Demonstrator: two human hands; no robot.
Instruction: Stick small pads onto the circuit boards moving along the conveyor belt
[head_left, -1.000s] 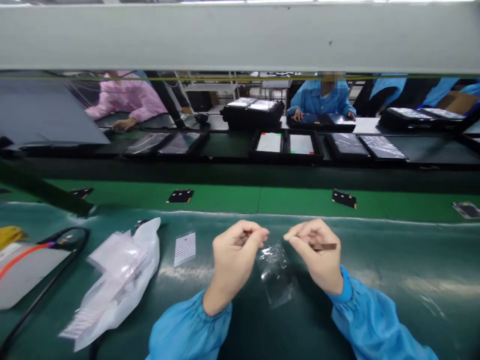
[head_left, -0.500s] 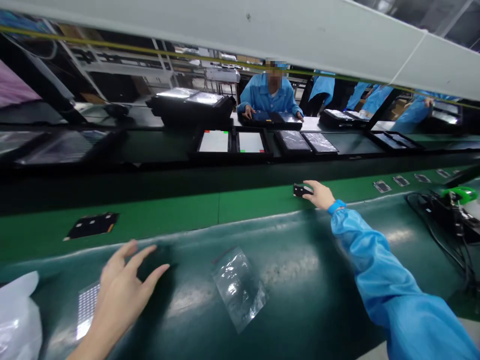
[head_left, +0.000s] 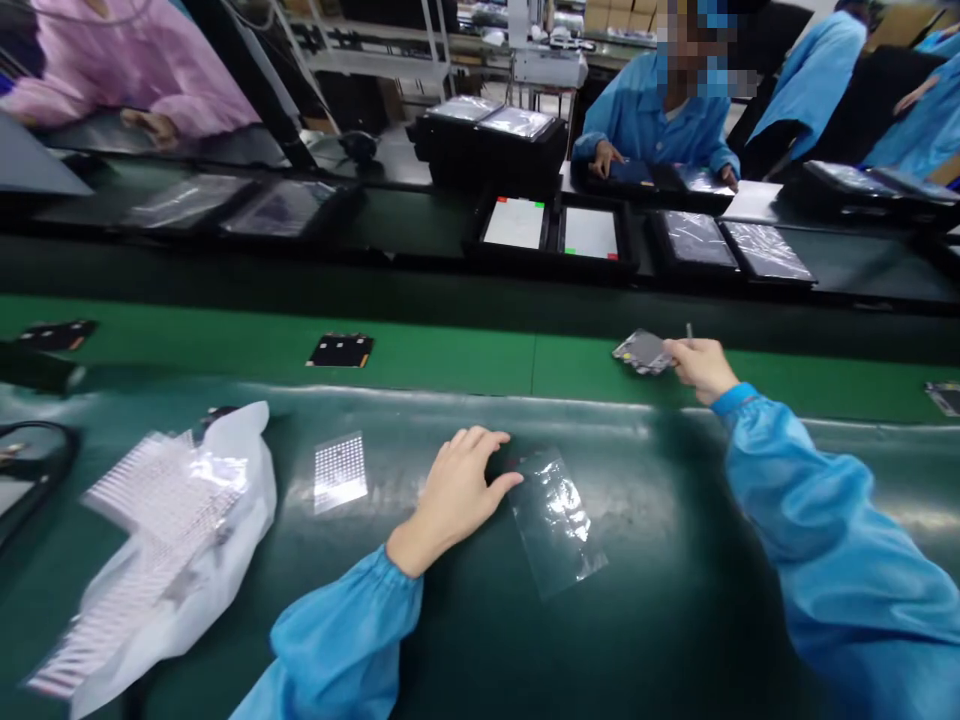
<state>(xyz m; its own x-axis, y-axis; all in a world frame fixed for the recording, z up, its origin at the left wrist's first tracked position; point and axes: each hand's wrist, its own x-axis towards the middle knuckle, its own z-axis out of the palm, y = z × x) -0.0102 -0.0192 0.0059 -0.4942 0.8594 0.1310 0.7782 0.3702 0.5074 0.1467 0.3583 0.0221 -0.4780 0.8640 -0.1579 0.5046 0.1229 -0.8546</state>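
The grey board [head_left: 642,353] is at the green strip [head_left: 465,355], pinched in my right hand [head_left: 703,370]; I can't tell if it's fully lifted. My left hand [head_left: 456,492] is open beside the clear bag [head_left: 559,530]. The dotted sheet [head_left: 340,472] and dark board [head_left: 340,351] lie unheld.

Belt [head_left: 487,350]: green | screens [head_left: 514,223]: white, red-green corners | bag [head_left: 240,500]: white
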